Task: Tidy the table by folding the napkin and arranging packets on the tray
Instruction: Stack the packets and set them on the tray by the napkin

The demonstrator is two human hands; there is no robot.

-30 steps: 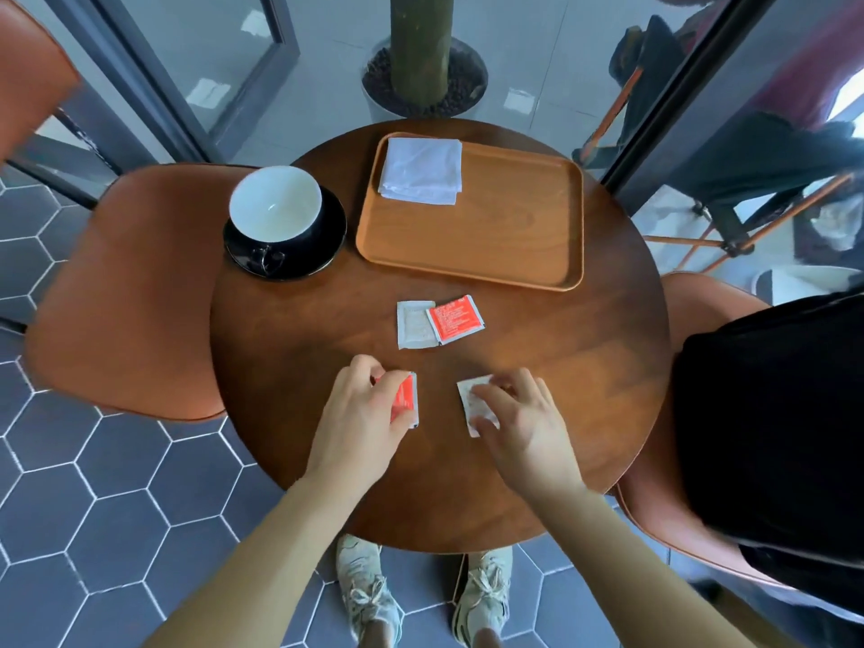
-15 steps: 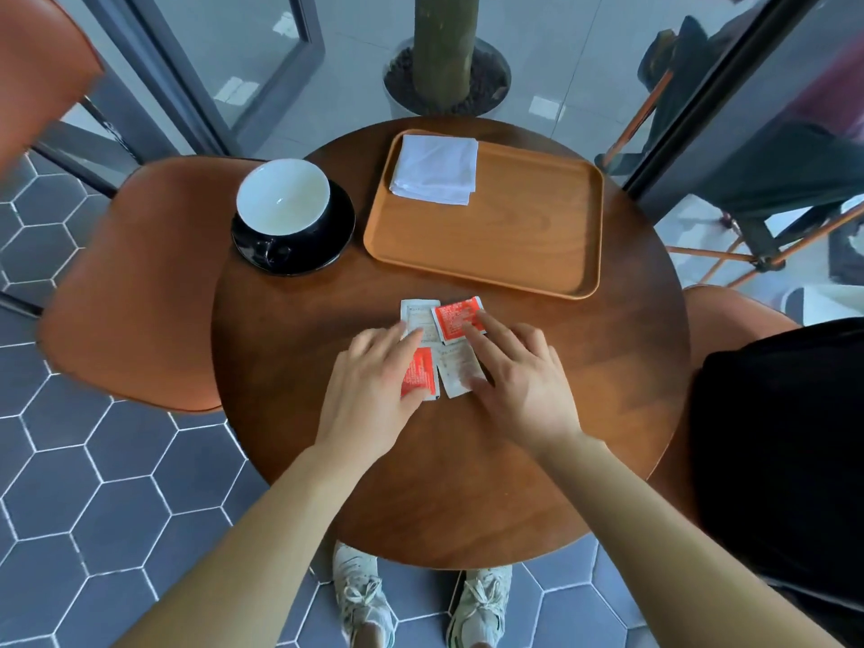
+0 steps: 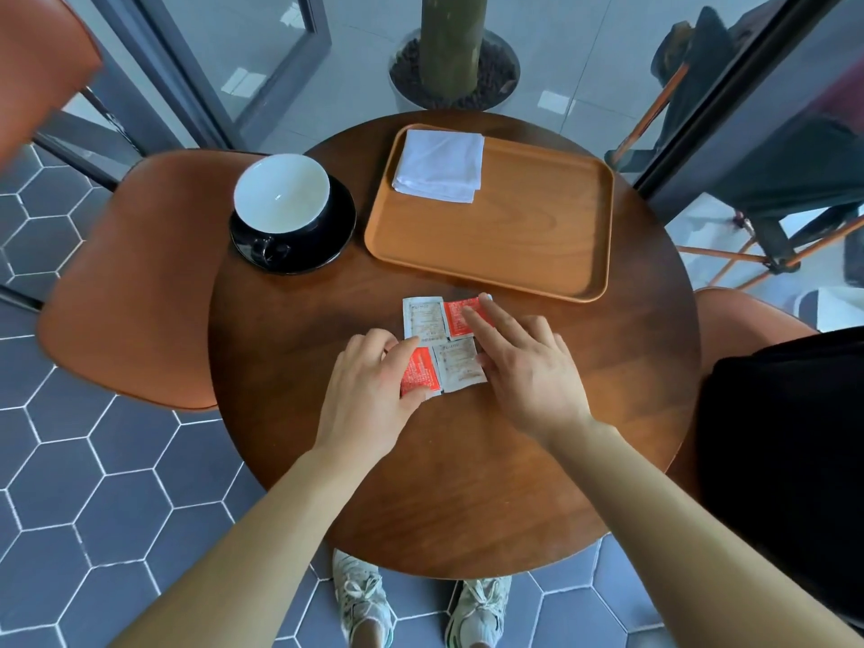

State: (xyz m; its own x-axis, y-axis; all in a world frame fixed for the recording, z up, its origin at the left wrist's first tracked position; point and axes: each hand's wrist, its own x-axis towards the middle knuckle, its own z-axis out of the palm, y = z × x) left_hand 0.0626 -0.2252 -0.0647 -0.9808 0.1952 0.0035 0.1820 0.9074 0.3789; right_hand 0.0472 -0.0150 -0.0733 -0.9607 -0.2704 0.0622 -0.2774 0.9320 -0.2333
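Packets (image 3: 456,364) point lengthwise toward tray (image 3: 514,226); left hand (image 3: 362,399) pinches near red packet (image 3: 418,374), right hand (image 3: 528,371) lies flat.

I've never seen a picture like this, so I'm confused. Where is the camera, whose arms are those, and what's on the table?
There is no machine here, just a person. The camera sits on their head and looks down, so you see their own arms and shoes. The round table holds a white cup on a black saucer and a wooden tray with a folded white napkin in its far left corner. Nearer the person, four small packets lie close together, two by two, two red and two white. The left hand pinches the near red packet. The right hand has straight fingers, one resting on the far red packet. No packet is on the tray yet.
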